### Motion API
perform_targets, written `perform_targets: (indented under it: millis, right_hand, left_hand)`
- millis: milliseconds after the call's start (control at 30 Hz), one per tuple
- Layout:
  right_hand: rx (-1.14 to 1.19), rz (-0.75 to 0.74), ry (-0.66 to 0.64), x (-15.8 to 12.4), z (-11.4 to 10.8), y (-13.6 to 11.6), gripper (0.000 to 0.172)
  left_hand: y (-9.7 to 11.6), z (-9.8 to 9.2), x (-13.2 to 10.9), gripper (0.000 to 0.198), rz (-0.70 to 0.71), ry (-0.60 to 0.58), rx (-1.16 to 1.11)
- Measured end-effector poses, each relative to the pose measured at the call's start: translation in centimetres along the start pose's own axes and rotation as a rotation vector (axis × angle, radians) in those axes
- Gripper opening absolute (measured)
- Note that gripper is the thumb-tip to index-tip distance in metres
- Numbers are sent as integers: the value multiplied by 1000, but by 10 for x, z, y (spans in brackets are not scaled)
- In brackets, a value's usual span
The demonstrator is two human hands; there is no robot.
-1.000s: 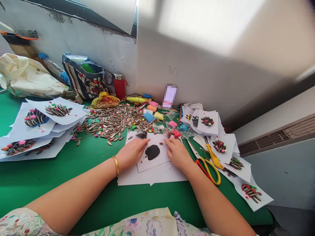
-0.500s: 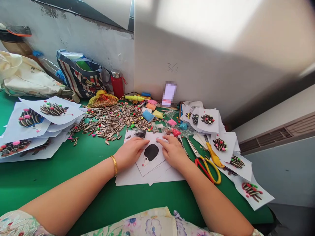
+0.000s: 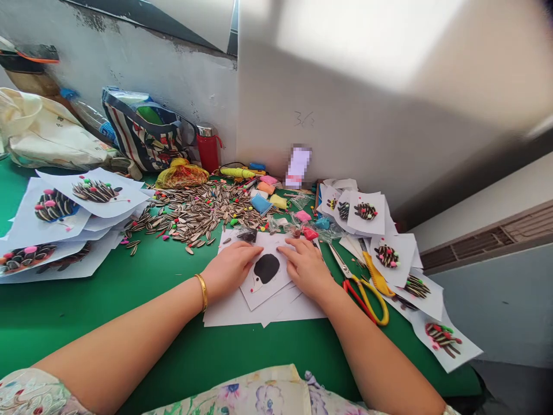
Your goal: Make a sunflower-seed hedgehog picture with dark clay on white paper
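A white paper card [image 3: 259, 300] lies at an angle on a small pile of white sheets [image 3: 222, 314]. Near its middle is a flat black patch, apparently modelling clay [image 3: 266, 268], beside a small drawn face with red dots. My left hand [image 3: 231, 264] rests on the card's left side, fingers stretched toward the patch. Opposite it, my right hand [image 3: 307, 268] lies on the right side with its fingers spread. Neither hand grips anything. Just beyond my fingertips sits a dark lump in clear plastic [image 3: 247, 236].
Sunflower seeds [image 3: 194, 216] spread across the green table behind the sheets, with coloured clay packets [image 3: 261, 203] beside them. Scissors [image 3: 360, 288] and a yellow-handled tool [image 3: 375, 271] lie right. Seed-covered hedgehog cards are stacked left [image 3: 103, 199] and right [image 3: 367, 212]. A red flask [image 3: 208, 151] stands behind.
The whole view has shifted very slightly. Both hands stay in nearly the same place on the card, and nothing has been picked up or put down.
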State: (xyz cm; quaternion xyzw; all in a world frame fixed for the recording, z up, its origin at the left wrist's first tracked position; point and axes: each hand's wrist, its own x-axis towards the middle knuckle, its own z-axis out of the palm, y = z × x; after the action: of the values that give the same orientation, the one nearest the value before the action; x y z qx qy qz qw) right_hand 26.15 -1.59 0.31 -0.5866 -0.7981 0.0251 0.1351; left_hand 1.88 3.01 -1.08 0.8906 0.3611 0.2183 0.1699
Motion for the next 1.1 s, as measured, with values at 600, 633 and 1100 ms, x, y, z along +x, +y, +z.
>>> perform_targets:
  millis: [600,633,1100]
  right_hand:
    - [-129,9,-44,1,4,-4,39]
    - [-133,23,-47,1,2,-2,38]
    - [-128,22,-89,-3,-2,1,42]
  left_hand:
    - [1,-1,0,41,8,-23,31]
    - [1,-1,0,41,7,-25,33]
    - [-1,2,0,40,21,-25,67]
